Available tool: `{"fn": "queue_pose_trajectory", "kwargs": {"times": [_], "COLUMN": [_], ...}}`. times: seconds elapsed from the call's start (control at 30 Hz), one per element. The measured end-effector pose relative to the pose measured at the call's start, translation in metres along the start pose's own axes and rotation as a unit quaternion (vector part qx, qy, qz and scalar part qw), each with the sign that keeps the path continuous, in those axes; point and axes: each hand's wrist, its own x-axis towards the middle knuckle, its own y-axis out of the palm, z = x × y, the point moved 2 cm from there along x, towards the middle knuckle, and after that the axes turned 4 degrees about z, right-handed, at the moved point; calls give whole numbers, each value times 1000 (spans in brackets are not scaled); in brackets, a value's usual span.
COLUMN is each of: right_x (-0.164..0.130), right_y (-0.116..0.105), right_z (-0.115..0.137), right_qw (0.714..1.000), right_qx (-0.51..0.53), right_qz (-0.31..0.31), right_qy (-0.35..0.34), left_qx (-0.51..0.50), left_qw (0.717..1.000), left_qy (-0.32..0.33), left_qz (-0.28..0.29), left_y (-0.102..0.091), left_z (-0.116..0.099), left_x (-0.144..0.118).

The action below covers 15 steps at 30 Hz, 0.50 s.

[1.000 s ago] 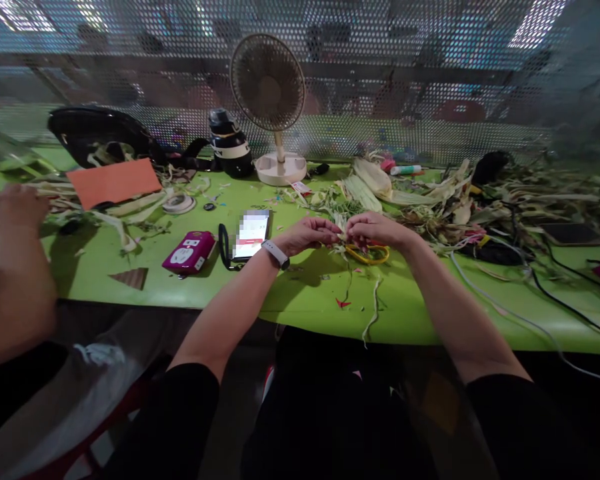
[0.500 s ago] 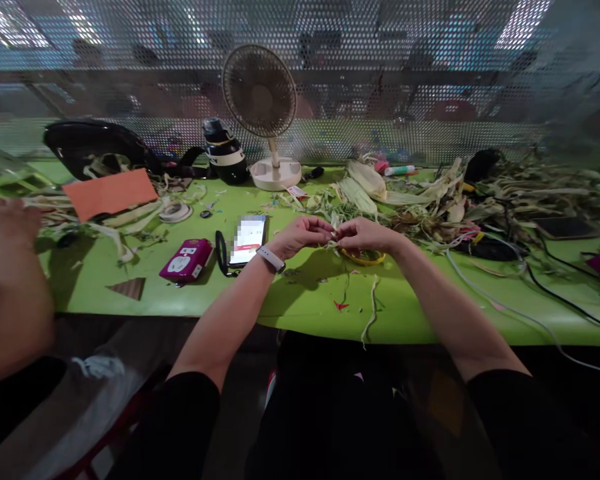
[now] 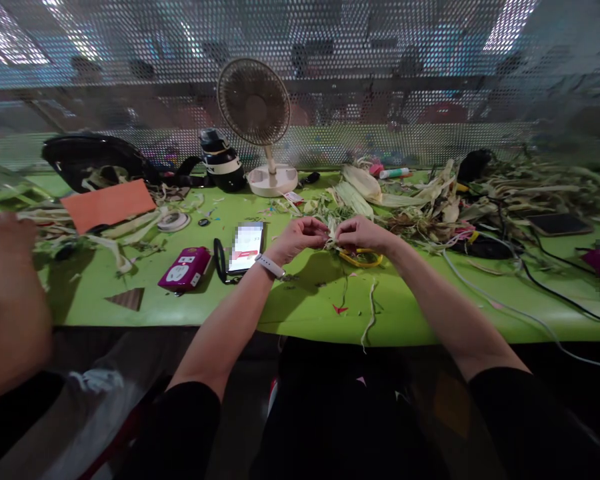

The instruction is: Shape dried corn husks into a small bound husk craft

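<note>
My left hand (image 3: pixel 300 239), with a pale watch band at the wrist, is closed in a pinch over the green table. Opposite it, my right hand (image 3: pixel 364 233) pinches too, its fingertips close to the left ones. Between them is a small pale piece of corn husk (image 3: pixel 332 231), largely hidden by the fingers. A yellow loop-shaped thing (image 3: pixel 375 261) lies under my right hand; its kind is unclear. Nearer the table edge rest a twisted pale husk strand (image 3: pixel 369 313) and a red scrap (image 3: pixel 339 309).
Corn husks (image 3: pixel 365 187) and dried stalks cover the back right, with cables (image 3: pixel 525 320) in front. A phone (image 3: pixel 247 247), purple box (image 3: pixel 185 269), fan (image 3: pixel 273 179), bottle (image 3: pixel 224 167) and orange card (image 3: pixel 109 205) stand left. Another person's hand (image 3: pixel 5 247) is at far left.
The view has tilted slightly, so most things sit a little lower. My fingertips have shifted slightly around the pale husk piece, which shows more between them.
</note>
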Motion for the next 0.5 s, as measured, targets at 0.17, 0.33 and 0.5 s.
{"fn": "queue_pose_trajectory", "kwargs": {"times": [0.17,0.33,0.5], "right_x": [2,7,7], "right_y": [1,1,6], "right_z": [1,2,6], "right_qw": [1000,992,995], "right_qx": [-11,-13,14], "right_qz": [-15,-121,-100], "right_qy": [-2,-14,24], "left_qx": [77,273,425], "left_qw": [996,950,867], "left_qy": [42,149,252], "left_qz": [-5,-24,-59], "left_y": [6,10,7], "left_z": [-4,-10,-9], "left_x": [-2,-9,-13]}}
